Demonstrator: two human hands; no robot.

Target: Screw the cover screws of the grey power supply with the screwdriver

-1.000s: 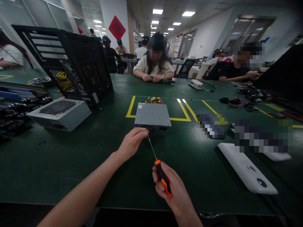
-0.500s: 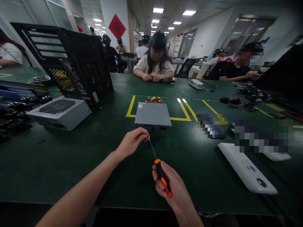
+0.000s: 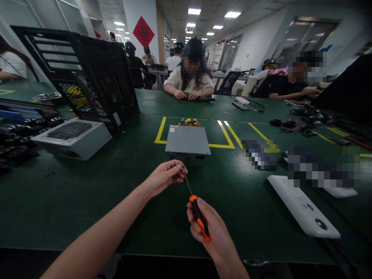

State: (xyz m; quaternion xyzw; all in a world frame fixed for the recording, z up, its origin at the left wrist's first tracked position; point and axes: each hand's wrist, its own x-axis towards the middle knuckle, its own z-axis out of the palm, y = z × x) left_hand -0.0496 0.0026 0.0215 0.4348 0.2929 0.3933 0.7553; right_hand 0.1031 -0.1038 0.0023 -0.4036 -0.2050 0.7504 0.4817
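My right hand is wrapped round the black and orange handle of a screwdriver, its shaft slanting up and away to the left. At the shaft's tip, the thumb and fingers of my left hand are pinched together. Whatever small thing may sit between them is too small to make out. Just beyond my left hand a grey computer power supply lies flat on the green table. Its fan and socket side faces me, and coloured cables bunch behind it.
Left stand a second power supply and a black computer case. To the right lie a white device with a round lens, blurred-out items and loose cables. Across the table sits a person; another person is farther right.
The fingers of my left hand have shifted slightly and partly uncurled at the screwdriver's tip. My right hand and the screwdriver stay nearly in place.
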